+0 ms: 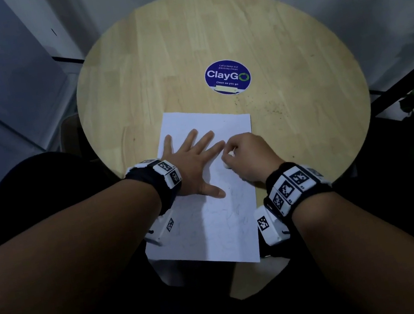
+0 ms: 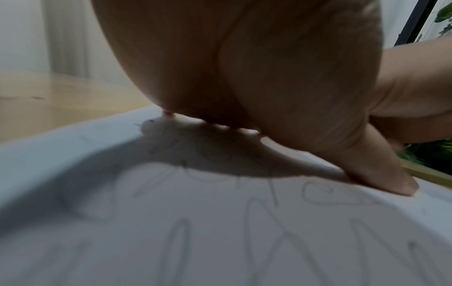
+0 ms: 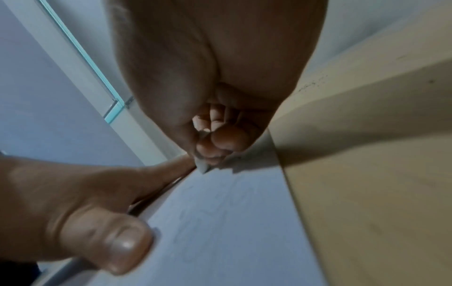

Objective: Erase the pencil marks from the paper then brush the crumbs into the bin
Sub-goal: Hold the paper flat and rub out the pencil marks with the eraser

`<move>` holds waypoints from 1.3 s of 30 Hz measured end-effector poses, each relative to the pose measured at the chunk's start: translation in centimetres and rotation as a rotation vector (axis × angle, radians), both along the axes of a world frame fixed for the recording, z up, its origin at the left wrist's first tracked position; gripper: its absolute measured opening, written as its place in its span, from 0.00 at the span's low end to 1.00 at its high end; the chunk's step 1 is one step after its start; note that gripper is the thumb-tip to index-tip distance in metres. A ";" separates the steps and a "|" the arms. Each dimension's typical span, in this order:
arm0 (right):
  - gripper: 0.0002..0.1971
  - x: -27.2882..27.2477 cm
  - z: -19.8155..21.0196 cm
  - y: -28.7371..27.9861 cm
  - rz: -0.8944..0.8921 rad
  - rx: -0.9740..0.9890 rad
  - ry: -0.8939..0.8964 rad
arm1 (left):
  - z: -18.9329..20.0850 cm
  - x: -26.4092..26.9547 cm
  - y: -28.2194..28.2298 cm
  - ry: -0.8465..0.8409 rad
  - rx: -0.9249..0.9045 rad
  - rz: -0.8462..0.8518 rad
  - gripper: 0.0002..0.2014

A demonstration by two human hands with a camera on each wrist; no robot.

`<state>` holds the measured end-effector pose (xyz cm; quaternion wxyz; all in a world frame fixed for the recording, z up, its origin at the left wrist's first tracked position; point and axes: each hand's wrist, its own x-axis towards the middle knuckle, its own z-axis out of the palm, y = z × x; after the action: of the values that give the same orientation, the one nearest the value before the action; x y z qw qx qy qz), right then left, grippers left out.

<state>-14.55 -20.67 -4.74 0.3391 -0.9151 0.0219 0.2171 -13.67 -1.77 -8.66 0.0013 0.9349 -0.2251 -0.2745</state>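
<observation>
From the head camera, my left hand (image 1: 192, 164) lies flat, fingers spread, on the upper half of the paper (image 1: 212, 227), pinning it so rubbing should not drag or crease it, while my right hand (image 1: 248, 159) curls round a small white eraser (image 1: 229, 158) pressed to the sheet near its right edge, beside my left fingertips. The paper sits at the near edge of the round table (image 1: 301, 102), its near end overhanging the rim, so I judge only the supported part can take firm strokes. Faint pencil marks (image 1: 233, 214) cover the lower half, so erasing looks far from finished. Dark crumbs (image 1: 272, 110) speckle the wood off the paper's far right corner; the far side holds only a blue sticker (image 1: 227, 77), leaving room to sweep. No bin shows in any view. From the left wrist camera, my palm (image 2: 244, 67) arches over the sheet with the thumb (image 2: 381, 174) pressed flat near the right edge, and looping pencil lines (image 2: 269, 212) run toward the camera. From the right wrist camera, my fingers (image 3: 227, 139) pinch the eraser (image 3: 202, 167), its corner touching the paper (image 3: 232, 222) just inside the right edge, the bare table (image 3: 367, 174) beyond and my left thumb (image 3: 107, 241) holding the sheet down close by.
</observation>
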 end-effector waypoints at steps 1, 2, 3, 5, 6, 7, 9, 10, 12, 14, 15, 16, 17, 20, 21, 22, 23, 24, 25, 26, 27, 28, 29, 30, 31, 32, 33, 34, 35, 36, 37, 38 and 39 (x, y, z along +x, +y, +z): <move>0.08 -0.1 0.1 0.0 0.041 0.015 0.077 | 0.0 0.0 0.0 -0.002 0.000 -0.003 0.64; 0.08 -0.3 0.2 0.0 0.087 0.029 0.157 | 0.0 -0.1 0.0 -0.005 -0.001 -0.007 0.64; 0.08 -0.5 0.3 0.0 0.115 0.031 0.199 | 0.1 -0.1 0.0 -0.008 -0.001 -0.010 0.64; 0.08 -0.5 0.1 0.1 0.076 0.036 0.136 | 0.1 -0.1 0.0 0.002 0.005 -0.009 0.64; 0.09 -0.3 -0.1 0.2 0.026 0.024 0.049 | 0.1 -0.1 0.0 0.006 0.007 -0.007 0.64; 0.09 0.0 -0.2 0.2 -0.017 0.009 -0.016 | 0.1 -0.1 -0.1 0.008 0.006 -0.005 0.65; 0.08 0.0 0.0 0.2 -0.002 0.011 0.008 | 0.3 -0.1 -0.1 0.010 0.005 -0.004 0.65; 0.08 -0.2 0.1 0.3 0.050 0.029 0.091 | 0.3 -0.2 -0.1 0.009 0.003 -0.005 0.64; 0.08 -0.6 0.3 0.2 0.134 0.043 0.208 | 0.3 -0.2 -0.1 0.002 -0.002 -0.010 0.64; 0.09 -0.5 0.0 0.3 0.089 0.051 0.136 | 0.4 -0.2 0.0 0.014 0.002 -0.011 0.64; 0.09 -0.2 -0.2 0.3 0.036 0.037 0.049 | 0.4 -0.2 0.0 0.021 0.003 -0.010 0.64; 0.08 0.1 -0.2 0.2 -0.010 0.015 -0.012 | 0.3 -0.1 0.0 0.024 0.001 -0.009 0.65; 0.08 0.3 -0.1 0.2 -0.021 0.008 -0.026 | 0.3 -0.1 0.0 0.023 -0.002 -0.007 0.65; 0.09 -0.3 0.3 0.4 0.118 0.045 0.163 | 0.3 -0.2 0.0 0.012 -0.007 -0.009 0.64; 0.08 -0.5 0.4 0.4 0.150 0.046 0.199 | 0.3 -0.2 0.0 0.010 -0.010 -0.009 0.64; 0.09 -0.6 0.4 0.6 0.145 0.046 0.187 | 0.4 -0.2 0.0 0.016 -0.012 -0.008 0.64; 0.09 -0.5 0.2 0.6 0.113 0.042 0.121 | 0.5 -0.1 0.0 0.026 -0.013 -0.007 0.64; 0.10 -0.2 -0.1 0.6 0.062 0.030 0.036 | 0.5 -0.1 0.0 0.033 -0.013 -0.006 0.65; 0.09 0.1 -0.2 0.6 0.015 0.019 -0.019 | 0.5 -0.1 0.0 0.037 -0.014 -0.005 0.65; 0.09 0.3 -0.1 0.6 0.002 0.014 -0.032 | 0.4 -0.1 0.0 0.039 -0.016 -0.004 0.65; 0.10 0.2 0.0 0.7 0.027 0.016 0.000 | 0.4 -0.2 0.1 0.039 -0.018 -0.002 0.65; 0.10 0.1 0.1 0.8 0.071 0.026 0.067 | 0.3 -0.2 0.1 0.037 -0.021 -0.001 0.65; 0.09 -0.1 0.2 0.8 0.114 0.036 0.138 | 0.3 -0.1 0.1 0.030 -0.024 -0.002 0.65; 0.08 -0.4 0.3 0.8 0.137 0.038 0.180 | 0.3 -0.1 0.0 0.023 -0.023 -0.004 0.65; 0.09 -0.4 0.4 0.9 0.129 0.044 0.178 | 0.3 -0.1 0.0 0.022 -0.019 -0.006 0.65; 0.09 -0.3 0.2 0.9 0.099 0.047 0.130 | 0.3 -0.1 0.0 0.026 -0.014 -0.007 0.65; 0.10 0.0 0.0 0.9 0.055 0.036 0.059 | 0.4 -0.1 0.0 0.032 -0.010 -0.009 0.65; 0.09 0.3 -0.2 0.8 0.014 0.020 0.005 | 0.3 -0.1 0.0 0.037 -0.010 -0.008 0.65; 0.09 0.5 -0.1 0.8 0.004 0.013 -0.011 | 0.3 -0.1 0.0 0.038 -0.012 -0.005 0.65; 0.10 0.4 0.1 0.8 0.030 0.018 0.021 | 0.3 -0.1 0.1 0.037 -0.014 -0.003 0.65; 0.10 0.2 0.2 0.9 0.073 0.033 0.091 | 0.3 -0.1 0.1 0.034 -0.018 -0.001 0.65; 0.09 0.0 0.3 0.9 0.117 0.046 0.164 | 0.3 -0.1 0.0 0.029 -0.023 0.000 0.65; 0.08 -0.3 0.5 0.9 0.137 0.051 0.206 | 0.3 -0.1 0.0 0.024 -0.026 0.000 0.65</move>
<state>-14.83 -19.80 -4.28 0.3425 -0.8785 -0.0113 0.3328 -13.80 -1.74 -8.36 0.0162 0.9314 -0.2288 -0.2826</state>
